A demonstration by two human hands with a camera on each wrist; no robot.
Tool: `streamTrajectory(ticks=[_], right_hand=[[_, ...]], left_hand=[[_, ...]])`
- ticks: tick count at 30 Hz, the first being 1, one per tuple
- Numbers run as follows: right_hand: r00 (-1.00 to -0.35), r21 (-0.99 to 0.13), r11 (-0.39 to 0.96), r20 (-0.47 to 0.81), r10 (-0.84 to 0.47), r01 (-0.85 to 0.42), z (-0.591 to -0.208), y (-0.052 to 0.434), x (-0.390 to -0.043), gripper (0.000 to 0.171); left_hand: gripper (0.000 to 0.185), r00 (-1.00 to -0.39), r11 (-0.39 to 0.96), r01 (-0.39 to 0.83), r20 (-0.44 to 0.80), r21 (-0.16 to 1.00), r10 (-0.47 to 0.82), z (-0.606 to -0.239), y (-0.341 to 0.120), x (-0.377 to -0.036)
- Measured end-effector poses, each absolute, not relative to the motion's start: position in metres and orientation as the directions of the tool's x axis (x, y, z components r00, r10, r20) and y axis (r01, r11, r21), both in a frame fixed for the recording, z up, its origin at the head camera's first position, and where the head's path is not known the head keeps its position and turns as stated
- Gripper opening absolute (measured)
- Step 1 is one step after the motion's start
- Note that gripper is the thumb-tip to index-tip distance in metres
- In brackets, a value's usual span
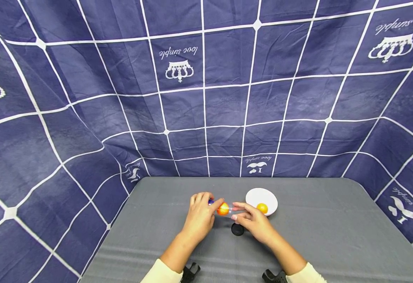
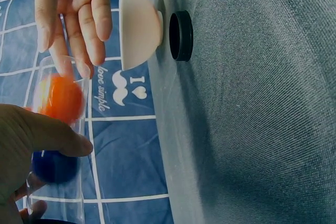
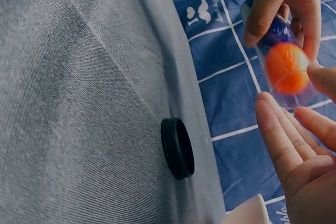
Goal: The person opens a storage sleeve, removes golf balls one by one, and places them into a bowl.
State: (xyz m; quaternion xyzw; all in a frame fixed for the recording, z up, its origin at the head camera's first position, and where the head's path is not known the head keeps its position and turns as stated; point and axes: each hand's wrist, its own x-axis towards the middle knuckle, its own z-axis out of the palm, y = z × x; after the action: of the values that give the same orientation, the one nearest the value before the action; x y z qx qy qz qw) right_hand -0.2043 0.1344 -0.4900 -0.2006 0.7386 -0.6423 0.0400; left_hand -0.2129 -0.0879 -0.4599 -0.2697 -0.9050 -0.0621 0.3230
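My left hand (image 1: pixel 199 216) grips a clear plastic tube (image 2: pixel 59 196) lying on its side, its rounded thumb across the middle. Inside the tube are an orange ball (image 2: pixel 64 98) near the right-hand end and a blue ball (image 2: pixel 54 168) deeper in, partly hidden by the left thumb. At the tube's right-hand end, my right hand (image 1: pixel 259 226) has its fingers extended and spread around the opening. In the right wrist view its thumb and fingertips (image 3: pixel 269 109) are beside the rim; whether they touch it I cannot tell.
A black round lid (image 1: pixel 237 229) lies on the grey cloth-covered table (image 1: pixel 333 224) below the tube. Behind the right hand stands a white bowl (image 1: pixel 257 195) with a yellow-orange ball (image 1: pixel 262 208) in it. Blue patterned cloth (image 1: pixel 224 106) hangs at the back and sides.
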Motion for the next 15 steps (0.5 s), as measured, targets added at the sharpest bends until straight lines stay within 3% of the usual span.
streamTrajectory(ticks=[15], right_hand=[[-0.917,-0.963,0.091,0.211,-0.339,-0.255,-0.4949,0.1334,-0.2056,0.046]], left_hand=[[0.06,-0.651,0.834,0.55,0.605,-0.04,0.459,-0.4612,-0.0882,-0.2097]])
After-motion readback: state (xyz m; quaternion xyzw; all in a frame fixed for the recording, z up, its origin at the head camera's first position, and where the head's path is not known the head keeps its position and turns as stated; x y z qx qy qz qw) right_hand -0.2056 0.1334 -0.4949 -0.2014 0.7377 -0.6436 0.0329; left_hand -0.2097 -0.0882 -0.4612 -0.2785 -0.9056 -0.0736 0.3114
